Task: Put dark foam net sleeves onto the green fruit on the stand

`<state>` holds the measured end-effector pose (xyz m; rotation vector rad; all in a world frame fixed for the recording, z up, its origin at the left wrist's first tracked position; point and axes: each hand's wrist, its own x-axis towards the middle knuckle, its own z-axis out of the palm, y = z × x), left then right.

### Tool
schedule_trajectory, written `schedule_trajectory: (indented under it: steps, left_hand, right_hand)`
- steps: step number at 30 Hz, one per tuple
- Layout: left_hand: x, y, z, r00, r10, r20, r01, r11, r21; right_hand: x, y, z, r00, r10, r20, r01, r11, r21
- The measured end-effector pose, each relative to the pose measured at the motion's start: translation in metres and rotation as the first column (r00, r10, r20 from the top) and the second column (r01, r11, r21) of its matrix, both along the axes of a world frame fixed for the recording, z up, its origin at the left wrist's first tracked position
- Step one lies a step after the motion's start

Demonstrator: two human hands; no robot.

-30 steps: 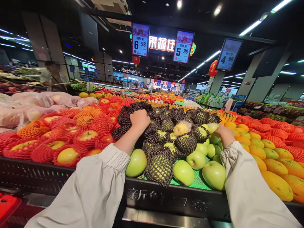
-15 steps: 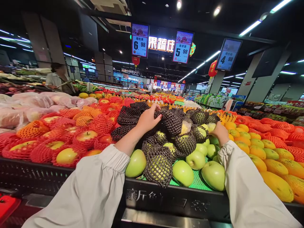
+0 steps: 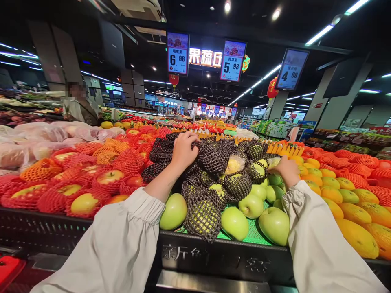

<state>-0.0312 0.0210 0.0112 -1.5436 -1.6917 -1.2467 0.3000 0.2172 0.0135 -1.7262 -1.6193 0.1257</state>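
Note:
In the head view, my left hand (image 3: pixel 184 151) is closed at the back left of the pile, its curled fingers on a black foam fruit net (image 3: pixel 163 149); the fingertips are partly hidden. On the right side of the pile, my right hand (image 3: pixel 286 170) grips a pale green apple (image 3: pixel 273 163), only part of which shows. Between the hands lie several apples in black foam nets (image 3: pixel 203 211). Bare green apples (image 3: pixel 234 223) rest along the front of the green-lined display bin (image 3: pixel 214 254).
Apples in red nets (image 3: pixel 111 177) fill the left side, with bagged fruit (image 3: pixel 45 138) beyond. Oranges (image 3: pixel 354 213) lie to the right, beside red-netted fruit (image 3: pixel 363 162). Price screens (image 3: pixel 233 61) hang overhead. Another person (image 3: pixel 81 106) stands at the far left.
My left hand has shifted left and its fingers have curled in over the black nets. My right hand has moved slightly right, with the apple still at its fingers.

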Motion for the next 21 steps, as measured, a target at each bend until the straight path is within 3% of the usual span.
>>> schedule_trajectory:
  steps: [6, 8, 10, 12, 14, 17, 21]
  left_hand:
    - [-0.001, 0.009, -0.006, 0.968, -0.233, -0.093, 0.218, 0.965, -0.148]
    - [-0.003, 0.012, -0.008, 0.951, -0.296, -0.091, 0.278, 0.945, -0.173]
    - [-0.004, 0.015, -0.009, 0.941, -0.327, -0.083, 0.309, 0.934, -0.177]
    - [-0.004, 0.017, -0.01, 0.939, -0.336, -0.073, 0.322, 0.933, -0.161]
    - [-0.003, 0.017, -0.009, 0.935, -0.353, -0.042, 0.348, 0.932, -0.106]
    - [0.0, 0.016, -0.006, 0.891, -0.438, 0.116, 0.43, 0.898, 0.09]
    - [0.007, 0.015, 0.003, 0.671, -0.633, 0.386, 0.498, 0.771, 0.398]
  right_hand:
    - [0.003, -0.038, 0.017, 0.99, -0.03, 0.139, 0.013, 0.993, 0.12]
    - [0.001, -0.046, 0.02, 0.985, -0.05, 0.163, 0.012, 0.974, 0.226]
    - [-0.003, -0.049, 0.021, 0.991, -0.021, 0.136, -0.033, 0.922, 0.385]
    - [-0.01, -0.05, 0.021, 0.988, 0.068, 0.136, -0.133, 0.819, 0.558]
    - [-0.017, -0.052, 0.02, 0.964, 0.176, 0.2, -0.266, 0.68, 0.683]
    - [-0.028, -0.06, 0.018, 0.896, 0.296, 0.332, -0.44, 0.483, 0.757]
    - [-0.04, -0.073, 0.014, 0.749, 0.44, 0.495, -0.628, 0.235, 0.742]
